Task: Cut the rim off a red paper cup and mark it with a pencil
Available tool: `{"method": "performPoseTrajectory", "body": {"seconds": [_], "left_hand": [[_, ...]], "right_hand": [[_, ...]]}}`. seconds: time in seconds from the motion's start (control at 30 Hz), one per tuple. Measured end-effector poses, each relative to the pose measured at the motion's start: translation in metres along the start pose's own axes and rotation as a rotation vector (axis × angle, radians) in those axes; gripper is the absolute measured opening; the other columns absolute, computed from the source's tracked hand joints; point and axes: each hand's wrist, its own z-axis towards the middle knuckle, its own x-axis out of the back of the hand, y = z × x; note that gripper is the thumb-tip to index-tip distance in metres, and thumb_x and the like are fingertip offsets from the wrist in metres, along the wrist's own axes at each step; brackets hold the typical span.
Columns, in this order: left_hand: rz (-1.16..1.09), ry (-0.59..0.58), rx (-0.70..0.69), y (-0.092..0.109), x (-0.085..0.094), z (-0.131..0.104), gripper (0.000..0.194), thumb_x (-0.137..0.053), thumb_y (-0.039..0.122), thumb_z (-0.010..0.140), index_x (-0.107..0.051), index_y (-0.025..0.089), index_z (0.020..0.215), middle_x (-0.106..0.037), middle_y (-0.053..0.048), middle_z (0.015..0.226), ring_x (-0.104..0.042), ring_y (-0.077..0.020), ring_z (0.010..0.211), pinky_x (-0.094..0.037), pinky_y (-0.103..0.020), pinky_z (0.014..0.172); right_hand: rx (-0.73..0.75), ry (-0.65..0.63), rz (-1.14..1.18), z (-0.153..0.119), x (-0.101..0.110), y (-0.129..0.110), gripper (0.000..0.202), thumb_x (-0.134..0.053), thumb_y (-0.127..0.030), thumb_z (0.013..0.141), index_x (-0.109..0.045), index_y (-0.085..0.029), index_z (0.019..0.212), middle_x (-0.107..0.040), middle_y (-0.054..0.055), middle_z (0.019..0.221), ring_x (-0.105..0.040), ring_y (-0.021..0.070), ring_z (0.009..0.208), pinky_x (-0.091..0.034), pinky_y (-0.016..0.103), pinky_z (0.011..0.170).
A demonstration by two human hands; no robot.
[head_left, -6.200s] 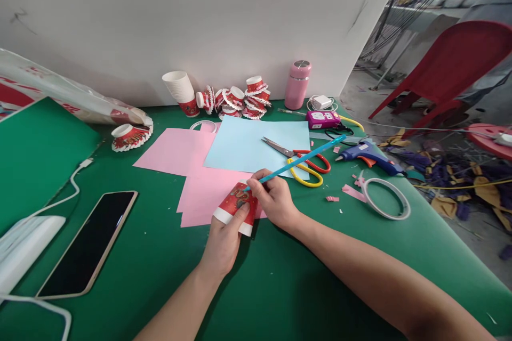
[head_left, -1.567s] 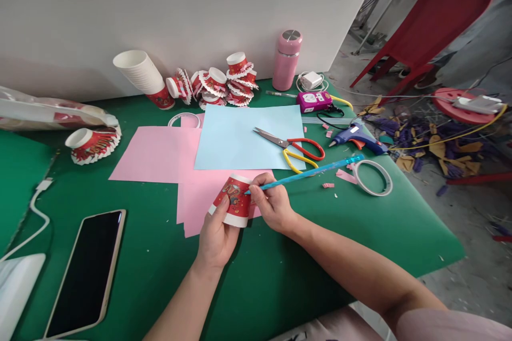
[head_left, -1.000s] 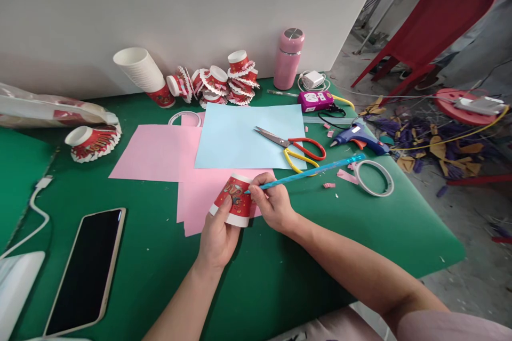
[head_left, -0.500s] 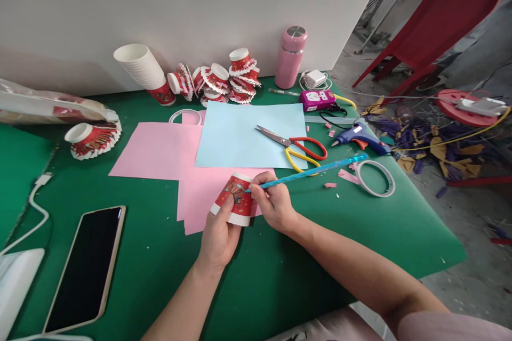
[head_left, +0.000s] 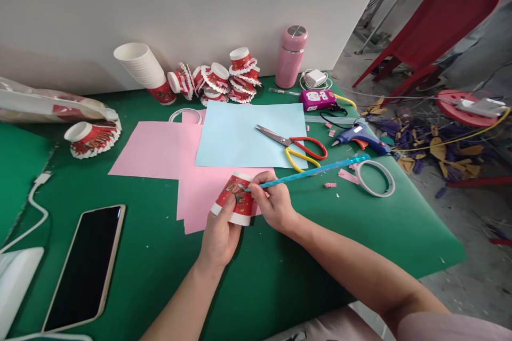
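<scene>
My left hand (head_left: 221, 234) is wrapped round a red paper cup (head_left: 241, 203) with white ends, its thumb across the printed side. In my right hand (head_left: 276, 205) a long blue pen (head_left: 308, 173) is pinched near its tip, which meets the cup's surface. Pink sheets (head_left: 196, 192) lie under and behind the cup. Beyond them is a light blue sheet (head_left: 240, 133), with scissors (head_left: 288, 143) with red and yellow handles resting open across its right edge.
Frilled cups (head_left: 216, 77), a cup stack (head_left: 144, 72) and a pink bottle (head_left: 290, 58) stand along the wall. A glue gun (head_left: 362, 137) and tape roll (head_left: 376, 178) lie at right, a phone (head_left: 86, 266) at left. A single frilled cup (head_left: 94, 138) lies farther left.
</scene>
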Motion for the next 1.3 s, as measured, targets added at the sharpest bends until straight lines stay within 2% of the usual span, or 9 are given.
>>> {"method": "performPoseTrajectory", "body": {"seconds": [0.73,1.3], "left_hand": [[0.048,-0.006,-0.025,-0.0021,-0.0003,-0.0021,0.026,-0.069,0.031,0.071,-0.068,0.022,0.095,-0.070,-0.002,0.098,-0.063,-0.0172,0.093,-0.048,-0.025,0.083],[0.089,0.037,-0.016,-0.0030,-0.0045,-0.0035,0.030,-0.074,0.034,0.063,-0.068,0.022,0.090,-0.070,-0.002,0.093,-0.061,-0.0221,0.099,-0.044,-0.034,0.090]], "right_hand": [[0.060,0.030,-0.027,-0.0001,-0.0015,-0.0009,0.012,-0.047,-0.024,0.084,-0.047,-0.020,0.073,-0.054,-0.001,0.063,-0.050,0.0107,0.054,-0.041,0.022,0.050],[0.045,0.023,-0.016,0.0015,-0.0013,-0.0043,0.011,-0.047,-0.023,0.083,-0.048,-0.020,0.072,-0.058,0.000,0.064,-0.056,0.0121,0.056,-0.045,0.023,0.051]]}}
